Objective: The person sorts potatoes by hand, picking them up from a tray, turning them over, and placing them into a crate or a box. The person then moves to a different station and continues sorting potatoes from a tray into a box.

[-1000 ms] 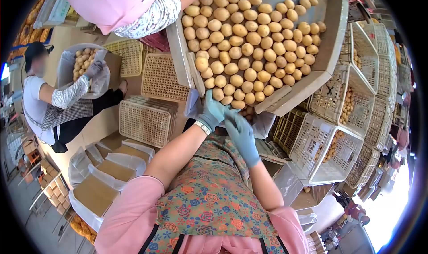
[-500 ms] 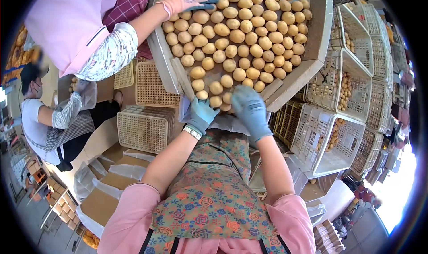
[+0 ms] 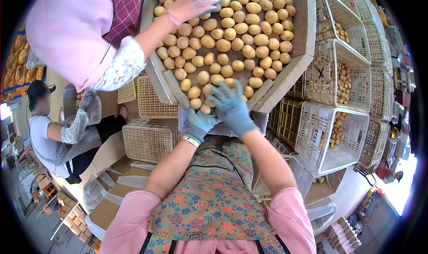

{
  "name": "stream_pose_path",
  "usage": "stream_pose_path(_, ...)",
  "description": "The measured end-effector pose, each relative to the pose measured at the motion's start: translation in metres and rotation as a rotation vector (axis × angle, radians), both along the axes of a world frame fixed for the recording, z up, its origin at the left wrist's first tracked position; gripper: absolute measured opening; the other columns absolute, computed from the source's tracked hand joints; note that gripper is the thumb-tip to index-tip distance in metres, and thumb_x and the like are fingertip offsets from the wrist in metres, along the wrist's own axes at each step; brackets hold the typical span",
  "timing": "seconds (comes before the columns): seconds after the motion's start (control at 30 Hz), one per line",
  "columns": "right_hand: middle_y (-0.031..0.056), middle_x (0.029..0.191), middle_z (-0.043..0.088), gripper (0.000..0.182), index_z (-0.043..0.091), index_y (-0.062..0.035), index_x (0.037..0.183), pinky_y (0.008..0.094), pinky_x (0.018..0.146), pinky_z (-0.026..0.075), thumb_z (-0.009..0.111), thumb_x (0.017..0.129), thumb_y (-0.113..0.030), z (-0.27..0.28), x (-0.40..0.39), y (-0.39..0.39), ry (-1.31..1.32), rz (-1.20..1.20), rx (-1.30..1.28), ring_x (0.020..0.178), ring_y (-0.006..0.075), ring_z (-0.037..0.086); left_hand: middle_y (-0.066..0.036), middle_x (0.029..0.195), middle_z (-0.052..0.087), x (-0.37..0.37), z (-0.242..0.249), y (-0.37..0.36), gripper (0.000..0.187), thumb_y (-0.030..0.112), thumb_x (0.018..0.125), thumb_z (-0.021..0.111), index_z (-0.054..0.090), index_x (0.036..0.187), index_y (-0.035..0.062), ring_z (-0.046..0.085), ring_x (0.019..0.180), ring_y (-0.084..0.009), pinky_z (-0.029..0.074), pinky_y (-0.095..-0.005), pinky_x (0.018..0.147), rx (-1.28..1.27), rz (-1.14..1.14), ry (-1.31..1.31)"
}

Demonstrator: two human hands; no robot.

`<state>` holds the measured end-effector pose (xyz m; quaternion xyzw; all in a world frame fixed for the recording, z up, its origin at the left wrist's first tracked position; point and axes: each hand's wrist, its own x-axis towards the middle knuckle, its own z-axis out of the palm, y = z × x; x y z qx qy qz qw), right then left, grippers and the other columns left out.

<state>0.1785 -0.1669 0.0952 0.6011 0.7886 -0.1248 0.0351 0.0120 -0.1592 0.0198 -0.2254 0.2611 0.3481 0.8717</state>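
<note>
Small yellow potatoes [image 3: 223, 45] lie spread over a sorting table [image 3: 285, 82] that narrows toward me. At its mouth, my left hand [image 3: 199, 123], in a blue-grey glove, is cupped with fingers apart just below the nearest potatoes. My right hand [image 3: 232, 109], gloved alike, reaches over the potatoes at the mouth from the right, its fingers spread and pointing up-left. The right hand's fingertips touch or cover several potatoes. Below both hands is the pale lining of a container [image 3: 261, 120], mostly hidden by my hands and apron.
A co-worker's gloved hand [image 3: 196, 6] reaches over the potatoes from upper left. Another person [image 3: 58, 133] works at far left. White crates [image 3: 307, 136] with potatoes stand at right; beige crates [image 3: 149, 140] stand at left. Lined cardboard boxes [image 3: 111, 205] sit lower left.
My right hand has moved left over the potatoes at the mouth, close to my left hand. The co-worker's arm reaches further right across the table. The view has shifted slightly.
</note>
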Motion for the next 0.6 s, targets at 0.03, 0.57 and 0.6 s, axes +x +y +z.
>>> stream_pose_path(0.03,-0.0001,0.152,0.053,0.04,0.065,-0.0207,0.136,0.0588,0.127,0.013,0.059,0.097,-0.026,0.004,0.022,-0.014,-0.088,-0.057,-0.036,0.15,0.0222,0.038,-0.016,0.169,0.028,0.004,0.026,0.006,0.077,0.064,0.103,0.036,0.03,0.164,0.0177,0.029,0.154,-0.0348,0.025,-0.0572,0.126,0.011,-0.124,0.135)
stream_pose_path(0.57,0.008,0.132,0.063,0.034,0.069,-0.0116,0.125,0.0624,0.126,0.018,0.06,0.093,-0.015,0.0,0.094,-0.07,0.228,-0.378,0.494,0.139,0.0324,0.051,-0.012,0.165,0.037,-0.009,0.0,-0.004,0.066,0.048,0.107,0.045,0.032,0.16,0.0113,0.035,0.151,-0.0276,0.031,-0.0509,0.123,0.232,-0.05,-0.098)
stream_pose_path(0.6,0.008,0.132,0.063,0.034,0.069,-0.0116,0.125,0.0624,0.126,0.018,0.06,0.093,-0.016,0.001,0.094,-0.071,0.235,-0.368,0.501,0.138,0.0323,0.051,-0.013,0.16,0.045,-0.011,0.0,-0.005,0.06,0.042,0.107,0.047,0.039,0.156,0.0098,0.044,0.145,-0.0257,0.038,-0.0473,0.119,0.233,-0.085,-0.074)
